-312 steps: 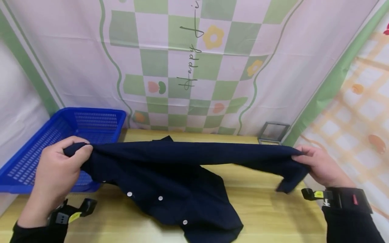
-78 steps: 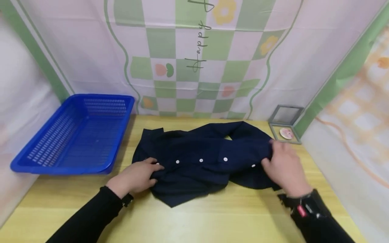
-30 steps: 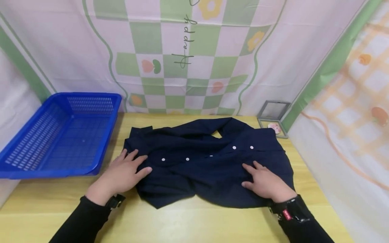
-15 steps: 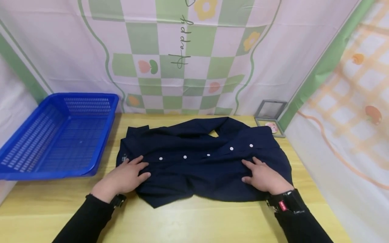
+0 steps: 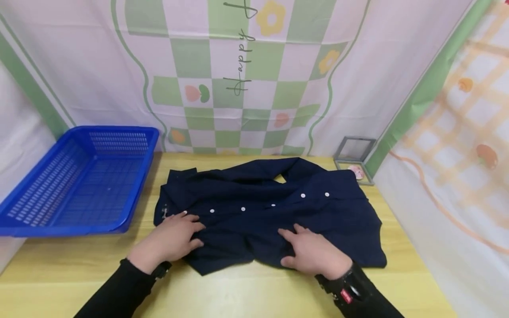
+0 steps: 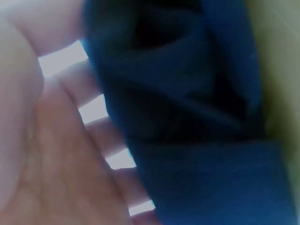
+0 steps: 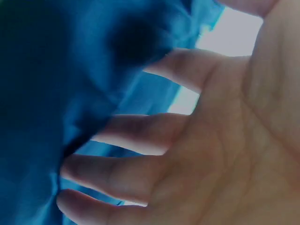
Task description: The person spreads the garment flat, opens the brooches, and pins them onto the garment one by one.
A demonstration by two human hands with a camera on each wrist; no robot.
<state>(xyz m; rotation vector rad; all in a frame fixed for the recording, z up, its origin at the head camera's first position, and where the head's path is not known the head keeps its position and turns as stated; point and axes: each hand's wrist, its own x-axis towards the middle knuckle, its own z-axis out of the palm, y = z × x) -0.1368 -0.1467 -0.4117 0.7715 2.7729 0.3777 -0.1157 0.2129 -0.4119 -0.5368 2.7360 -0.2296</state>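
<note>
A navy button-up shirt [image 5: 274,216] lies on the wooden table, its row of white buttons running left to right. A sleeve is bent along its far side, leaving a small gap of bare table. My left hand [image 5: 169,238] rests on the shirt's left end, fingers spread, beside a small printed label. On the near edge, right of centre, my right hand [image 5: 314,251] touches the cloth with spread fingers. In the left wrist view the fingers reach behind a dark fold [image 6: 187,103]. The right wrist view shows fingertips against the bluish cloth [image 7: 70,93].
A blue perforated basket [image 5: 139,185] stands at the table's left, with its bottom showing. A small grey hinged frame [image 5: 354,150] with a pink round picture sits at the back right corner. Patterned curtains border the back and sides; wooden table [image 5: 238,296] shows in front.
The shirt was earlier stretched between both hands in the air, then laid down and its front panel spread. Over the last half second my right hand has slid left along the near edge.
</note>
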